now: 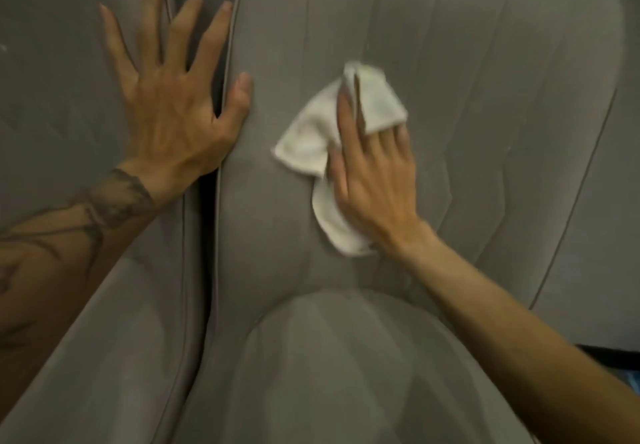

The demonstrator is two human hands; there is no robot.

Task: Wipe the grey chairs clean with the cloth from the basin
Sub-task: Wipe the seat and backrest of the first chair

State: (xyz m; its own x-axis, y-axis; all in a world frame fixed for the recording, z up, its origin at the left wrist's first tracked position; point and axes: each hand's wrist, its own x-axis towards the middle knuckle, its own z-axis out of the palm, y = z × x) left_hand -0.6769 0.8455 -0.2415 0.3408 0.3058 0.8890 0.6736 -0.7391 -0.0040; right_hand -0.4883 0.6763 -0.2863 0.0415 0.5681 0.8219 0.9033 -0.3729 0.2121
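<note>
In the head view, two grey chairs are being seen side by side, with a narrow dark gap (209, 201) being left between them. The left hand (173, 104) is being held flat against the left chair (52, 104), its fingers straight and spread wide, nothing being gripped; the thumb is being laid across the gap onto the piped edge (227, 104) of the middle chair (485, 97).

The white cloth (311, 138) is being pressed to the middle chair's backrest, left of its centre, by the right hand (374, 180). That hand's fingers are being kept straight, the index finger lying on top of the cloth while a fold is being draped over the outer fingers.

Little room is being left between the cloth and the piped edge. Wide bare backrest is being left on the right, as far as the rounded outer edge (613, 62). Below the wrist, the seat cushion (346, 374) is being met.

The cloth's long axis is being run up and down the backrest, in line with the hand: the upper end is being pushed past the fingertips, the lower end is being trailed beside the wrist, and one corner is being pointed left.
</note>
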